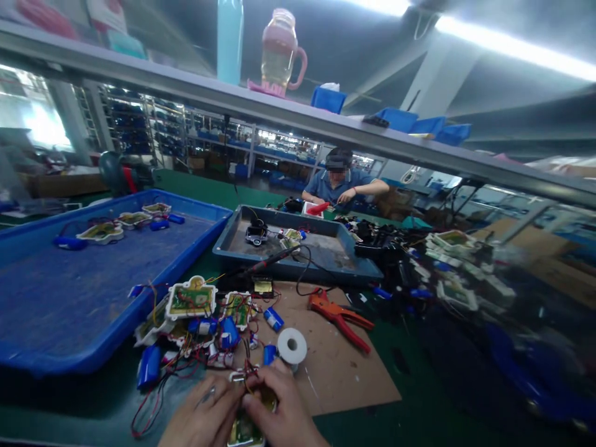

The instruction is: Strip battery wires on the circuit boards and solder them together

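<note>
While the green circuit board (244,433) lies right beneath the bent fingers (229,398), its long axis pointing away from the body, left hand (201,411) and right hand (285,405) grip it equally closely from either side, any pinch on its thin wires (248,365) being unclear.

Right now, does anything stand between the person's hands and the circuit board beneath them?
Nothing visible blocks them: the left hand and right hand meet at the circuit board, with thin wires rising between them. The white reel lies beyond the right hand, not in between.
</note>
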`<state>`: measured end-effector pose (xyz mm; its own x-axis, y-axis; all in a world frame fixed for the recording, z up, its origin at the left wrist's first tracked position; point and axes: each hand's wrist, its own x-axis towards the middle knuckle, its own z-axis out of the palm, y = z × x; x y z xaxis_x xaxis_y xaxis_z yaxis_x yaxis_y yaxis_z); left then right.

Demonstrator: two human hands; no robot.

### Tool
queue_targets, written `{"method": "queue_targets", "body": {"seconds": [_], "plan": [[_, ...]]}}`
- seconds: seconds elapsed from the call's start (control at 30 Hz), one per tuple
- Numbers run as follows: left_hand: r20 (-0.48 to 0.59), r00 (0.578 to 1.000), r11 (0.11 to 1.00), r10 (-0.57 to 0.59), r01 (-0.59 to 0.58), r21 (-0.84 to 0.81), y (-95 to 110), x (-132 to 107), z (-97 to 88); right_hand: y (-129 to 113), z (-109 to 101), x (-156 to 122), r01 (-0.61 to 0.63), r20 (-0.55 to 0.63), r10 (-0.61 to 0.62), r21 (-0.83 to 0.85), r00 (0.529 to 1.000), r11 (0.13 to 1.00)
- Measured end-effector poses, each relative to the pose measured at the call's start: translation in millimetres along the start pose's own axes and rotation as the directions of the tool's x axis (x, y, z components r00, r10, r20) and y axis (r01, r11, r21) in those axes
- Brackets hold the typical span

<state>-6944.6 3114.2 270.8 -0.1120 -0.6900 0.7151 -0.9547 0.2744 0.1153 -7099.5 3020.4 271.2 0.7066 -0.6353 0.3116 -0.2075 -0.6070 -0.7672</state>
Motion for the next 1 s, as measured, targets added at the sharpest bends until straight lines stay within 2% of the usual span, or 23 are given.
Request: {"method": "queue_targets", "body": {"seconds": [0.1, 0.23, 0.3, 0.37, 0.47, 0.53, 0.6, 0.67, 0.73, 0.8, 0.9, 1.0], "plan": [[-0.077, 0.997, 1.000, -0.009, 0.010, 0.003, -5, -2, 10.5, 4, 0, -2, 0.126, -0.017, -0.125, 0.060, 0.992, 0.990], [-0.119, 0.990, 0.995, -0.077, 0.083, 0.047, -5, 5, 18.9, 9, 3, -7, 0.258, 0.141, -0.254, -0.011, 0.957, 0.966], [-0.136, 0.985, 0.993, -0.103, 0.110, 0.043, -4, 14, 20.6, 12, 4, -11, 0.266, 0.137, -0.262, -0.011, 0.955, 0.964], [-0.127, 0.984, 0.992, -0.129, 0.128, -0.016, -3, 22, 20.2, 14, 3, -16, 0.203, 0.029, -0.204, 0.052, 0.979, 0.978], [0.003, 0.978, 0.968, -0.210, 0.209, -0.140, -2, 26, 13.7, 19, -1, -25, 0.056, -0.120, -0.032, 0.202, 0.992, 0.978], [0.049, 0.955, 0.946, -0.292, 0.296, -0.130, 3, 22, 6.5, 22, -3, -31, -0.083, -0.129, 0.131, 0.324, 0.983, 0.942], [0.000, 0.930, 0.927, -0.367, 0.366, -0.084, 12, 13, 0.5, 22, -5, -36, -0.212, -0.086, 0.274, 0.431, 0.958, 0.877], [-0.066, 0.931, 0.929, -0.358, 0.349, -0.120, 27, 6, -0.8, 16, -8, -38, -0.281, -0.030, 0.331, 0.461, 0.943, 0.842], [-0.051, 0.953, 0.919, -0.297, 0.271, -0.287, 43, 2, 4.1, 7, -16, -35, -0.268, -0.004, 0.294, 0.402, 0.956, 0.876], [0.025, 0.951, 0.823, -0.308, 0.279, -0.495, 56, 2, 12.5, -5, -27, -29, -0.195, -0.011, 0.206, 0.284, 0.978, 0.939], [0.143, 0.910, 0.651, -0.390, 0.382, -0.656, 61, 4, 21.6, -20, -45, -18, -0.061, 0.032, 0.058, 0.136, 0.998, 0.989], [0.222, 0.859, 0.581, -0.461, 0.481, -0.657, 55, 1, 21.0, -21, -68, -10, 0.000, 0.087, -0.005, 0.057, 0.996, 0.998]]}}
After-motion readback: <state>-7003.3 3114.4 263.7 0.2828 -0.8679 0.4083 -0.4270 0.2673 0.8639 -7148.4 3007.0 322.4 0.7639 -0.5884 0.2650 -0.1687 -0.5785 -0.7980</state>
